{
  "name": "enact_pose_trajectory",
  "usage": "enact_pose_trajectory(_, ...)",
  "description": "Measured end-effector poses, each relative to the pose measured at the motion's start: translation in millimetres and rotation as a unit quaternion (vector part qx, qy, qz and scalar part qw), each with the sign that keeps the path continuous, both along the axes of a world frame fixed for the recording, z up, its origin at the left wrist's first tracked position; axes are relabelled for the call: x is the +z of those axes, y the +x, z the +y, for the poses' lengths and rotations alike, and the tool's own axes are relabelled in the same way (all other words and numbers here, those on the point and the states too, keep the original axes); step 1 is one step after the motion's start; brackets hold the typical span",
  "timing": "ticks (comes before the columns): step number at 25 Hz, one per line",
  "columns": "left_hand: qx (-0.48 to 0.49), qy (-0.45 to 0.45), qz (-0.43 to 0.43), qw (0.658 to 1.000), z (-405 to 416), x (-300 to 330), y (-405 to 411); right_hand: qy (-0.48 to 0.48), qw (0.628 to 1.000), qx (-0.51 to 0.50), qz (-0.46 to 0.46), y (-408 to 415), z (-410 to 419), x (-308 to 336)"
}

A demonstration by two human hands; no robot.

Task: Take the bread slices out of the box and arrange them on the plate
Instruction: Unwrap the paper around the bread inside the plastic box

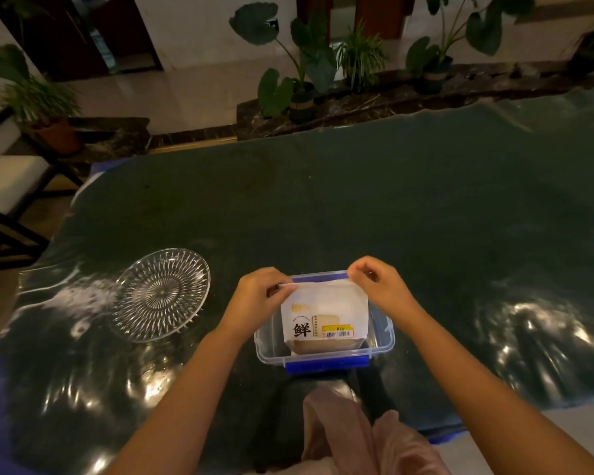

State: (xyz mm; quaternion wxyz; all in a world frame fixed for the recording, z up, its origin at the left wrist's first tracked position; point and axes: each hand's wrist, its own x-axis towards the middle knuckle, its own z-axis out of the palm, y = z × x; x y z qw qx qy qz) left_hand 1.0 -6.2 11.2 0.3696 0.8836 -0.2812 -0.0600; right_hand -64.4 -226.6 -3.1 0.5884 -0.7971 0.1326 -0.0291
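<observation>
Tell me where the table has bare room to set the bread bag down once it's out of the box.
Bare dark tabletop lies beyond the clear plastic box with blue clips and to its right. A narrower strip separates it from the clear cut-glass plate. Crowded: the box, where left hand and right hand pinch the white bread bag.

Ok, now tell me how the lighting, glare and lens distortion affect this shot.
Head view: dim, warm indoor light; bright glare patches break up on the glossy dark table cover at the lower left and right. The glass plate glints but reads clearly. The wide-angle lens bows the table's far edge. The bread bag in the clear box, pinched by the left hand and right hand, is fairly sharp.
</observation>
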Motion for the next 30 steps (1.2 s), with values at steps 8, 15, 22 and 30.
enact_pose_trajectory(8,0.040,-0.062,0.169,0.983,-8,1,-5,0.012,1.000,-0.009,0.007,-4,1,5)
enact_pose_trajectory(15,0.053,-0.095,0.094,0.990,-2,5,-1,0.018,1.000,-0.002,-0.018,-4,4,10)
enact_pose_trajectory(22,0.122,-0.089,0.224,0.963,-9,8,7,-0.012,1.000,0.014,0.003,2,-1,28)
enact_pose_trajectory(30,-0.027,0.070,-0.280,0.957,-11,11,-33,-0.358,0.930,0.077,0.041,21,3,47)
